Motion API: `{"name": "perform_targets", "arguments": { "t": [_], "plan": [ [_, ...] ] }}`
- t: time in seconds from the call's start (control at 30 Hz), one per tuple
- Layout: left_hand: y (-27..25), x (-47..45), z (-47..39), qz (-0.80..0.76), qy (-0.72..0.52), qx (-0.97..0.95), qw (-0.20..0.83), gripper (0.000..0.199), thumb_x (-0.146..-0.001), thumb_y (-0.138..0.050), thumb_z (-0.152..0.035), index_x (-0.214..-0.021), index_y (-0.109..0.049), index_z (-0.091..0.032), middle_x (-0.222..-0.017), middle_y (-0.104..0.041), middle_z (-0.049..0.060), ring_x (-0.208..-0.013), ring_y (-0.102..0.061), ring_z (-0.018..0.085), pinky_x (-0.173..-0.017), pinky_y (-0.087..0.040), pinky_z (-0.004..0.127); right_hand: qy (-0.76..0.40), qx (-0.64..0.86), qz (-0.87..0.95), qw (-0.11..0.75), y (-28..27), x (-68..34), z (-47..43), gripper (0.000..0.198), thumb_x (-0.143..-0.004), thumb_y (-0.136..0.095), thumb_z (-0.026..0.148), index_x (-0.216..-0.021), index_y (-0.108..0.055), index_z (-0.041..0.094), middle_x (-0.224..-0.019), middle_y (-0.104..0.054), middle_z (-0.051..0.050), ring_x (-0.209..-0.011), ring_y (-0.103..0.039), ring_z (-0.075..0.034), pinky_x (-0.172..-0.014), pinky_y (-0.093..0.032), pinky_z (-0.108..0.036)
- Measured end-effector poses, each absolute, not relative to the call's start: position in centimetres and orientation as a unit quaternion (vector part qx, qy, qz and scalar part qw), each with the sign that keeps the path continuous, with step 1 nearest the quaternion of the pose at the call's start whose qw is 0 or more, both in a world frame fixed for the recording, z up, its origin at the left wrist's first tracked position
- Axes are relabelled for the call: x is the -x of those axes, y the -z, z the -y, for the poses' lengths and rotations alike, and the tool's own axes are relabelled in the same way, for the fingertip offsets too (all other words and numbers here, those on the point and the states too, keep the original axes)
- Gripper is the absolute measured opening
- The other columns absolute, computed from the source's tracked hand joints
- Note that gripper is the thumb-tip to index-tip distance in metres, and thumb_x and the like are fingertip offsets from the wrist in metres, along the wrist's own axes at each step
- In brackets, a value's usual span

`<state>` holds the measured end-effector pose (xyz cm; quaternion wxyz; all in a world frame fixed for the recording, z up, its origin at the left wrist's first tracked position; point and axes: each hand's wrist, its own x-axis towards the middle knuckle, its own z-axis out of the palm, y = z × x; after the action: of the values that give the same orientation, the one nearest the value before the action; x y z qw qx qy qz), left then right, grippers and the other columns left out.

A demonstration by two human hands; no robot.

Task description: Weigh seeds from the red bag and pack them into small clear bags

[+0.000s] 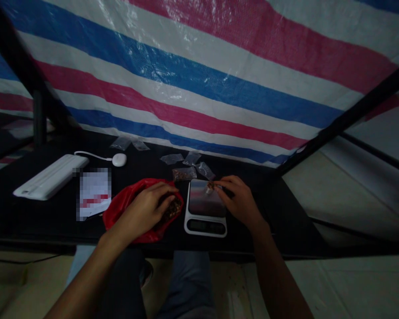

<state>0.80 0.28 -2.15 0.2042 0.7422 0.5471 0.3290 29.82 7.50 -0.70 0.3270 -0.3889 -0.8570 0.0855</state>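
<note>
A red plastic bag (119,197) lies with its mouth turned right, showing small brown pieces (173,209) inside. My left hand (149,204) rests over this bag, its fingers and thumb closed at the rim. A kitchen scale (201,201) with a metal plate and white frame stands to the right of the bag. Over the plate's upper right part, my right hand (237,195) pinches a small clear bag (210,188) with some brown pieces in it. Whether that bag touches the plate I cannot tell. The scale's display (201,226) is dark and unreadable.
Behind the scale lie a filled clear bag (184,173) and several flat clear bags (172,158). More clear bags (120,142) lie farther left. A white oblong device (49,177), a round white piece (119,160) on a cable and a printed packet (95,192) are left. Striped sheeting (186,88) hangs behind.
</note>
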Motion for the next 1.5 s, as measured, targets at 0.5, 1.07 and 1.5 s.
{"name": "perform_targets", "arguments": {
  "t": [0.5,1.07,1.5],
  "plan": [
    [-0.1,-1.5,-2.6,-0.502,-0.330,-0.775,0.197,0.029,-0.101,-0.051,-0.030,-0.118,-0.073,-0.022,-0.120,-0.075,0.007,-0.112,-0.071,0.023,-0.102,-0.054,0.037,-0.136,0.401,0.834,0.353,0.8,-29.5,-8.2,0.025,-0.097,-0.061,0.022,-0.115,-0.078,0.024,-0.108,-0.070,-0.009,-0.100,-0.067,-0.022,-0.089,-0.055,-0.038],
    [0.6,-3.3,-15.3,-0.483,-0.103,-0.834,0.247,0.049,-0.074,-0.065,-0.017,-0.123,-0.070,-0.022,-0.116,-0.080,0.008,-0.101,-0.076,0.024,-0.082,-0.056,0.025,-0.207,0.420,0.799,0.377,3.1,-31.6,-9.1,0.023,-0.092,-0.063,0.023,-0.112,-0.075,0.021,-0.110,-0.072,-0.009,-0.088,-0.065,-0.019,-0.069,-0.050,-0.032],
    [1.5,-2.3,-14.7,-0.511,-0.277,-0.776,0.246,0.057,-0.083,-0.058,-0.026,-0.139,-0.057,-0.017,-0.135,-0.070,0.012,-0.121,-0.066,0.028,-0.104,-0.050,0.036,-0.230,0.430,0.785,0.382,4.2,-32.1,-8.2,0.023,-0.091,-0.063,0.026,-0.111,-0.075,0.022,-0.104,-0.074,-0.008,-0.084,-0.066,-0.020,-0.065,-0.048,-0.032]
  ]
}}
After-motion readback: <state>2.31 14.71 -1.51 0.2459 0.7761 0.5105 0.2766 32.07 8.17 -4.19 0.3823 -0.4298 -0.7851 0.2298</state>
